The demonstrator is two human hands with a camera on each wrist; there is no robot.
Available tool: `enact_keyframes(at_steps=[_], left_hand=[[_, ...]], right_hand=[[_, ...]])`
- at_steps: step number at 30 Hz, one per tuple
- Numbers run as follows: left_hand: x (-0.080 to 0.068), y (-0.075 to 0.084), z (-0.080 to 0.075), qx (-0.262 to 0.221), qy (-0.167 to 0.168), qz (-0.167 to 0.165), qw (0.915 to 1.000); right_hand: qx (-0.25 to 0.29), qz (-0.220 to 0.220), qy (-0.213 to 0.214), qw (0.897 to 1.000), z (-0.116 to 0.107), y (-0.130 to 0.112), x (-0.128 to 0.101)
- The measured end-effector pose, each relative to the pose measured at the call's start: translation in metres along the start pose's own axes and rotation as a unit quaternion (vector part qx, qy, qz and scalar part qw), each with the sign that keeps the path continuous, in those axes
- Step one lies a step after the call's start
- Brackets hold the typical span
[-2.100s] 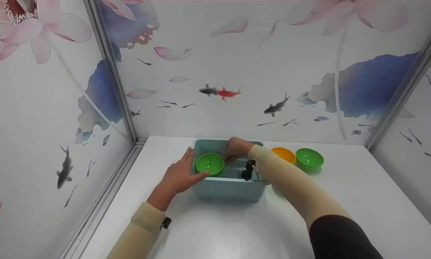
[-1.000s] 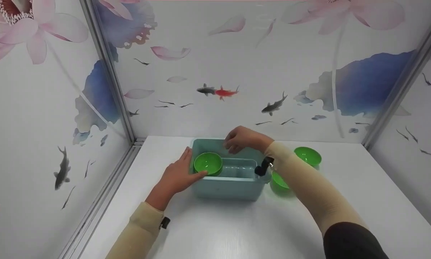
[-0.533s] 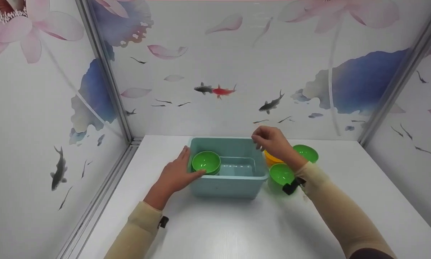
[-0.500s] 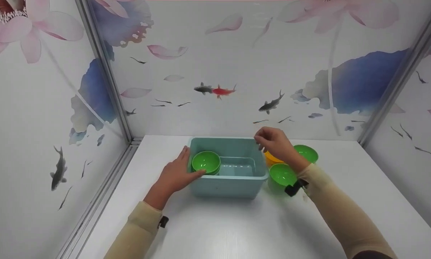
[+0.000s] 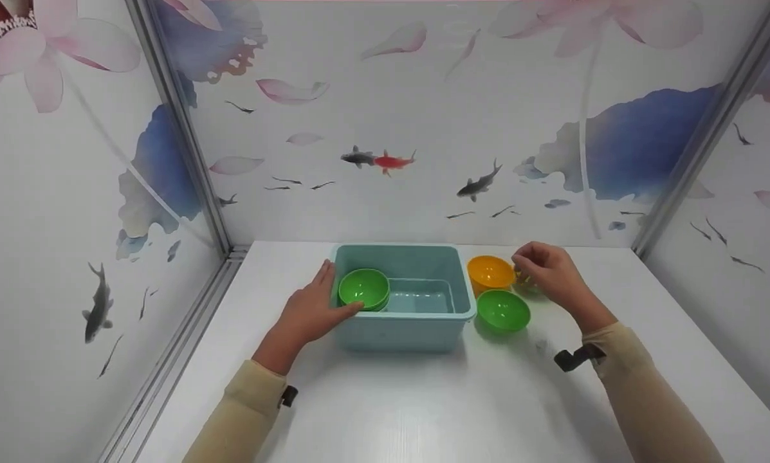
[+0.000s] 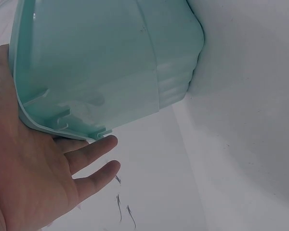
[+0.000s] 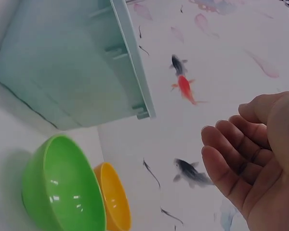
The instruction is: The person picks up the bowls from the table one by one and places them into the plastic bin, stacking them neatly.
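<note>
My left hand (image 5: 311,308) rests on the front left corner of a light blue-green plastic bin (image 5: 397,331), thumb over the front rim. In the left wrist view its fingers stretch along the bin (image 6: 96,57). Inside the bin, at the left, a green bowl (image 5: 364,287) sits stacked on another green one. My right hand (image 5: 552,273) hovers right of the bin with loosely curled fingers, holding nothing in the right wrist view. Beside the bin stand an orange bowl (image 5: 491,273) and a green bowl (image 5: 504,312). Another green bowl (image 5: 529,287) is mostly hidden behind the right hand.
The white table (image 5: 385,405) meets a printed back wall (image 5: 385,212) just behind the bin. A metal frame post (image 5: 185,128) stands at the left corner and another post (image 5: 693,148) at the right. The bin's right half shows its bare floor (image 5: 421,297).
My right hand has come out of the bin and moved right, past the orange bowl to the far green bowl. The left hand has stayed on the bin's corner.
</note>
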State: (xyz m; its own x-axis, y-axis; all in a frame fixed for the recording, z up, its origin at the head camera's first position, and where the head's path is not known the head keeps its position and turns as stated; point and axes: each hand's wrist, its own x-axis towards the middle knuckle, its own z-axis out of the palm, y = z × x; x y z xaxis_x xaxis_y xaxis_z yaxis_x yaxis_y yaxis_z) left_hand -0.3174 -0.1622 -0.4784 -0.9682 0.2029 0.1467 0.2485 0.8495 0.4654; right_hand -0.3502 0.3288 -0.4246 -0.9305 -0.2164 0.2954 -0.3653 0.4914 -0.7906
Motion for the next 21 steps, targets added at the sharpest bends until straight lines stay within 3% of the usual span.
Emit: enact_keyframes(at_steps=[9, 21], left_hand=[[0.000, -0.001, 0.000, 0.003, -0.003, -0.001, 1.0000], [-0.001, 0.002, -0.003, 0.003, -0.008, -0.001, 1.0000]], right_hand=[[-0.026, 0.024, 0.011, 0.999, -0.015, 0.023, -0.018], [-0.020, 0.035, 0.014, 0.999, -0.015, 0.039, -0.025]])
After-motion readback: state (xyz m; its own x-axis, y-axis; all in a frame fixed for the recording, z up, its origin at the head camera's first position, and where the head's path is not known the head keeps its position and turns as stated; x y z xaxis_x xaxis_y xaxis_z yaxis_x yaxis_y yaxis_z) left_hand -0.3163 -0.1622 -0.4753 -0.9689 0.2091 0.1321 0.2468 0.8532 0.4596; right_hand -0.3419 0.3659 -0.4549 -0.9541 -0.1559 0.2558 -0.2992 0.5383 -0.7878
